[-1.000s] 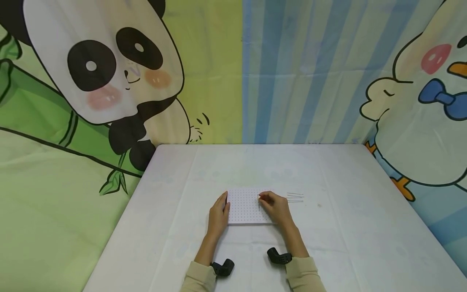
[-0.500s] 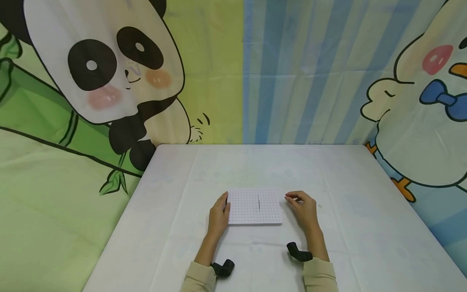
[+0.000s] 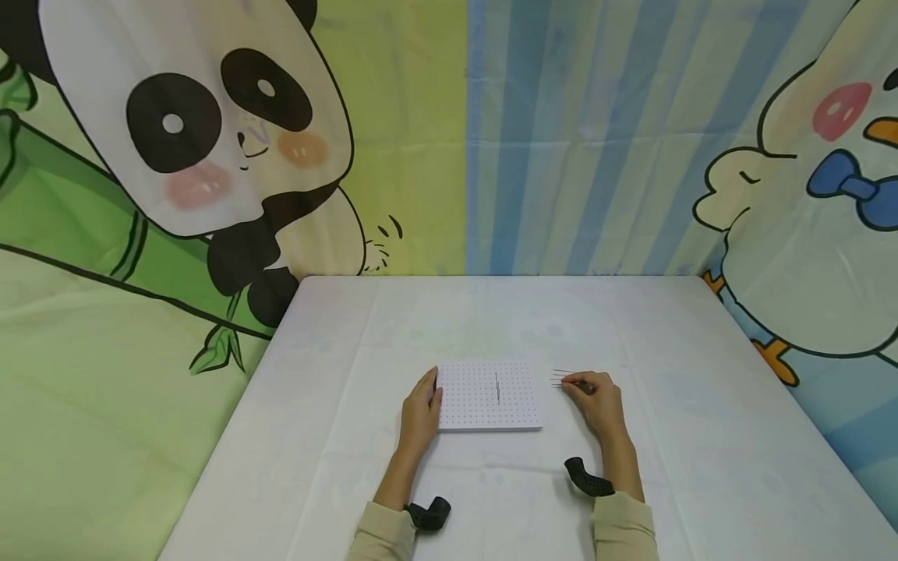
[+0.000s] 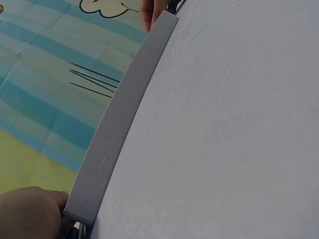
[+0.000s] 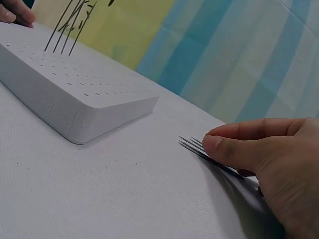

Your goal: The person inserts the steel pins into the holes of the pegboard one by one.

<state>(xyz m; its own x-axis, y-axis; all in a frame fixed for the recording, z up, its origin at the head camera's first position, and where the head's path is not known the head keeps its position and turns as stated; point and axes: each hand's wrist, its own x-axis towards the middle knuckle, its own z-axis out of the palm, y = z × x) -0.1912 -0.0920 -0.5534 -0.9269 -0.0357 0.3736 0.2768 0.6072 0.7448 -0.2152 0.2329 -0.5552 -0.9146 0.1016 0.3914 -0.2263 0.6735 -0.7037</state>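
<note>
A white board with rows of holes (image 3: 466, 405) lies on the table, with several thin dark rods (image 5: 62, 35) standing upright in it. Along its left edge rests my left hand (image 3: 419, 417), fingers fairly straight and touching the side. To the right of the board, more thin dark rods (image 5: 199, 152) lie side by side on the table. My right hand (image 3: 596, 401) is at these rods, thumb and index fingertip pinched together on them. How many the fingertips hold is hidden behind the thumb. Their right ends are covered by the hand.
The white-covered table (image 3: 351, 374) reaches back to a hanging cloth (image 3: 393, 140) printed with a panda and a white bird. Black cameras are strapped to the left wrist (image 3: 429, 514) and the right wrist (image 3: 588, 479).
My right hand has left the board's upright rods and moved right, to the rods on the table. The left hand and board have stayed in place.
</note>
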